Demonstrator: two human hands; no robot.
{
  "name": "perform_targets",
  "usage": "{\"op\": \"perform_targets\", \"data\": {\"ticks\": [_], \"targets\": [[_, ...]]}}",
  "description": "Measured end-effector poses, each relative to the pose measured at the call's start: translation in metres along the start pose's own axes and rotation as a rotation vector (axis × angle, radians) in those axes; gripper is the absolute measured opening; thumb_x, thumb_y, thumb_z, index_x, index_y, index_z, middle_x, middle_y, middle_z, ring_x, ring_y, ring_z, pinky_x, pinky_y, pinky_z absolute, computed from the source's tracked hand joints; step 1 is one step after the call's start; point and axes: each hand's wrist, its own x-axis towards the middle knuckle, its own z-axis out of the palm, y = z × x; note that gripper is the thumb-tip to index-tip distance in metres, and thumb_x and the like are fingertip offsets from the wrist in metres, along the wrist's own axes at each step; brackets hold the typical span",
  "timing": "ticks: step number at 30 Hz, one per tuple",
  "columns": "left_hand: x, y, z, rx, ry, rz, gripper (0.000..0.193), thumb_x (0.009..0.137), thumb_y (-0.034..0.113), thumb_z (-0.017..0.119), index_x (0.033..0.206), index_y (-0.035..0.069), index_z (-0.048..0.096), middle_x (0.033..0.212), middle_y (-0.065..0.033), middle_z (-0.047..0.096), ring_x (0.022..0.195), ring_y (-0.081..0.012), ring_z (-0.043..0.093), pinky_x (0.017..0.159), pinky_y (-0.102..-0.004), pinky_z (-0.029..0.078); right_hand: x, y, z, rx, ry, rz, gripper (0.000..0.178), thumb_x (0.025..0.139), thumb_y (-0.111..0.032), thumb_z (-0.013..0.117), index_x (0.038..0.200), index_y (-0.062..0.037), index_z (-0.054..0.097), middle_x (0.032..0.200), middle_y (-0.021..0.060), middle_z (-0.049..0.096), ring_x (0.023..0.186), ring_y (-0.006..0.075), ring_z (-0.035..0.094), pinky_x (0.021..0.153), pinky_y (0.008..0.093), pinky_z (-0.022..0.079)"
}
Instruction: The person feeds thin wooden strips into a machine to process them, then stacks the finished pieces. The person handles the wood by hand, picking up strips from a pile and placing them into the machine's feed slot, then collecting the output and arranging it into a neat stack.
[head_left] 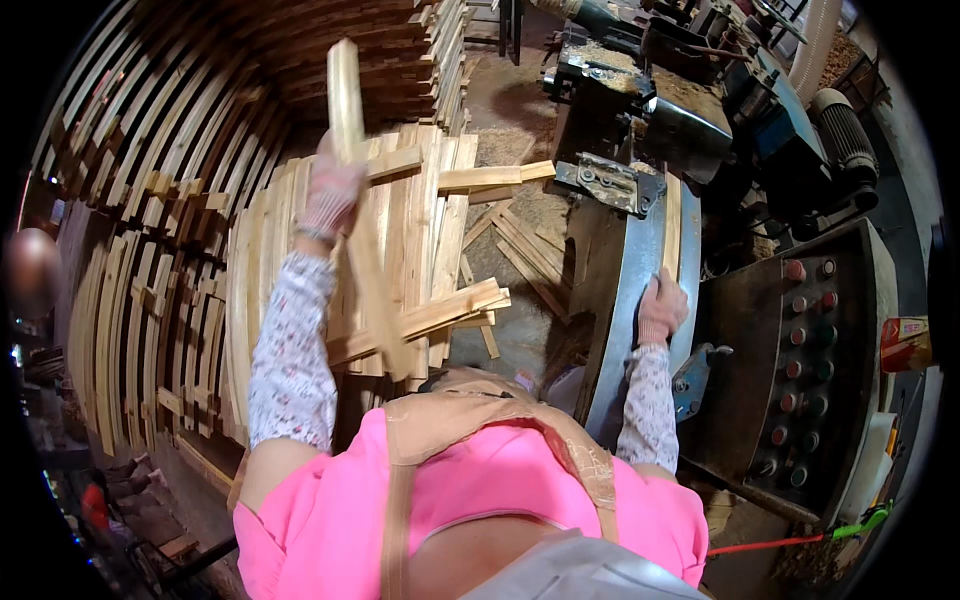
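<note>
My left hand [333, 192], in a pale knitted glove, grips a long wooden strip [345, 95] near its middle. The strip slants over a broad stack of light boards [285, 215], a little smeared by motion. My right hand [662, 304], gloved too, closes round the near end of another wooden strip [673, 225]. That one lies lengthwise on the metal machine bed [637, 250], its far end running in under the machine head [685, 120]. Short wooden pieces [440, 318] lie crosswise on top of the board stack.
Tall racks of stacked strips [130, 330] stand at the left and far left. On the right is a control panel [808, 370] with several coloured buttons. A motor [843, 130] sits at the far right. Loose offcuts [530, 260] lie on the floor between stack and machine.
</note>
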Motion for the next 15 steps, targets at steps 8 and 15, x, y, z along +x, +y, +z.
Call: {"op": "perform_targets", "data": {"ticks": [8, 15], "targets": [[-0.009, 0.1, 0.195, -0.22, -0.136, 0.295, 0.018, 0.094, 0.017, 0.068, 0.108, 0.006, 0.067, 0.087, -0.0179, 0.07, 0.076, -0.0334, 0.069, 0.071, -0.0453, 0.056, -0.031, -0.196, -0.135, 1.096, -0.556, -0.077, 0.075, 0.088, -0.017, 0.082, 0.155, -0.004, 0.051, 0.152, 0.0255, 0.058, 0.143, 0.0424, 0.054, 0.117, 0.0438, 0.047], [-0.12, 0.129, 0.223, -0.615, -0.851, 0.136, 0.074, 0.099, 0.013, 0.073, 0.162, -0.003, 0.039, 0.158, -0.026, 0.054, 0.144, -0.0328, 0.057, 0.119, -0.0405, 0.049, -0.199, -0.065, -0.175, 0.383, -0.284, 0.31, 0.067, 0.085, -0.018, 0.084, 0.146, -0.0024, 0.062, 0.134, 0.025, 0.068, 0.124, 0.0445, 0.063, 0.107, 0.0534, 0.051]]}}
